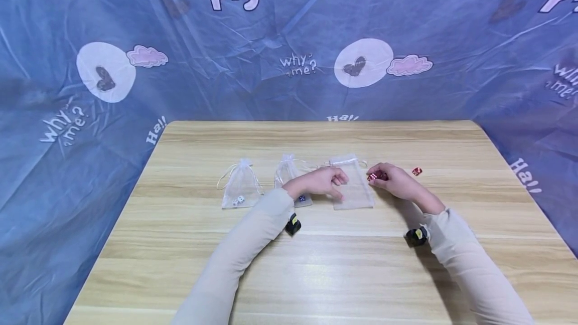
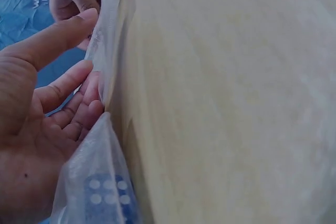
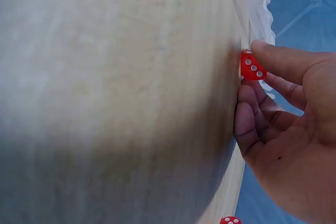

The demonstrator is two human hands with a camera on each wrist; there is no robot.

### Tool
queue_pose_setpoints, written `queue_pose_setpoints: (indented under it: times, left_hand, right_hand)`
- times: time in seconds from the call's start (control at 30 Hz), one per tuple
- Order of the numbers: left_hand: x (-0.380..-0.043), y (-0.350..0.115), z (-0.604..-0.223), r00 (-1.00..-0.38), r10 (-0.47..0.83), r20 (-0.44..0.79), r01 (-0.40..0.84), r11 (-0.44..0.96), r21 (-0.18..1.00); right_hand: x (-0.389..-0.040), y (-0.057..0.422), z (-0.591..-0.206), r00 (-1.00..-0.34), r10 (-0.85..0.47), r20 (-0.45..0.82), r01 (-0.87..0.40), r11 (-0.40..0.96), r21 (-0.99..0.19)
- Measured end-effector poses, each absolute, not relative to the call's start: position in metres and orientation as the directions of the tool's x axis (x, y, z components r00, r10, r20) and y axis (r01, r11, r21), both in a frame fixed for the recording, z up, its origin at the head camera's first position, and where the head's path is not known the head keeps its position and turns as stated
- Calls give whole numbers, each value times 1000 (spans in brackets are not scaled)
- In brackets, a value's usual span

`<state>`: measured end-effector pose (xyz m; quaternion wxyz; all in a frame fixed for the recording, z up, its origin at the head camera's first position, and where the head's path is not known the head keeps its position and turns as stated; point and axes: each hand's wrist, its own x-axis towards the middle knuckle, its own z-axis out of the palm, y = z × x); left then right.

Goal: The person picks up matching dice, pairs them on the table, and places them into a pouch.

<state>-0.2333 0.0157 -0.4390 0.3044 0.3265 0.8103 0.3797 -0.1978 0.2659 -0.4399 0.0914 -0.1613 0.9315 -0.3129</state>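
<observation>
My left hand [image 1: 321, 181] reaches over the left side of a flat sheer white drawstring bag [image 1: 357, 192], thumb and fingers parted and holding nothing; in the left wrist view its fingertips are right at the mesh. To the right of that bag, my right hand [image 1: 397, 180] pinches a red die [image 3: 253, 65] with white dots between thumb and fingers, close over the table. More red shows under those fingers in the head view. Another red die [image 1: 417, 171] lies on the table beyond the right hand.
A sheer bag [image 1: 239, 184] with white dice [image 1: 240, 199] lies at the left. Between it and the flat bag is another sheer bag [image 1: 285, 169] holding a blue die [image 2: 107, 198], partly hidden by the left arm. The wooden table [image 1: 316, 275] backs onto a blue printed cloth [image 1: 253, 84].
</observation>
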Motion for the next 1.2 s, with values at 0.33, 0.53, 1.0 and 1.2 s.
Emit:
queue_pose_setpoints:
  times: [0.33, 0.53, 1.0, 1.2]
  left_hand:
    - [-233, 22, -441, -586, 772, -244, 379, 528, 760]
    - [-232, 24, -438, -581, 772, -259, 391, 544, 743]
    - [-230, 23, -435, -582, 763, -282, 367, 556, 746]
    - [-230, 23, -435, -581, 765, -277, 369, 552, 748]
  right_hand:
    - [-185, 265, -437, -934, -354, -44, -254, 746, -615]
    - [-168, 258, -426, -931, -364, -23, -261, 710, -654]
    - [-115, 225, -420, -831, -556, -2, -368, 552, -749]
    - [-101, 218, -429, -764, -644, -41, -381, 502, -776]
